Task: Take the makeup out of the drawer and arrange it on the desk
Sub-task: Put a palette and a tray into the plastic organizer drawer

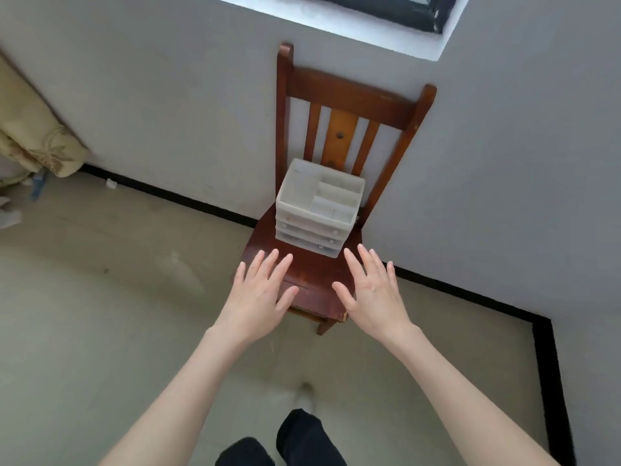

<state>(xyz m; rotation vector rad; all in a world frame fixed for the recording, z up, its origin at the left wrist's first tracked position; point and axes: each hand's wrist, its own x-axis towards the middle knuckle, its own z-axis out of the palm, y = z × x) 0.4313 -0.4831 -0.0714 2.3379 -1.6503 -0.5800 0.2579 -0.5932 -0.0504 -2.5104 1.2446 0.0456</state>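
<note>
A small translucent white drawer organizer stands at the back of a brown wooden chair's seat. It has open compartments on top and three shut drawers stacked in front; what lies inside is too blurred to tell. My left hand and my right hand hover over the seat's front, palms down, fingers spread and straight, holding nothing. Both stop short of the organizer.
The chair stands against a grey wall with a black baseboard. A window ledge is above it. A folded beige curtain and small clutter lie at the far left. My legs are at the bottom on the tiled floor.
</note>
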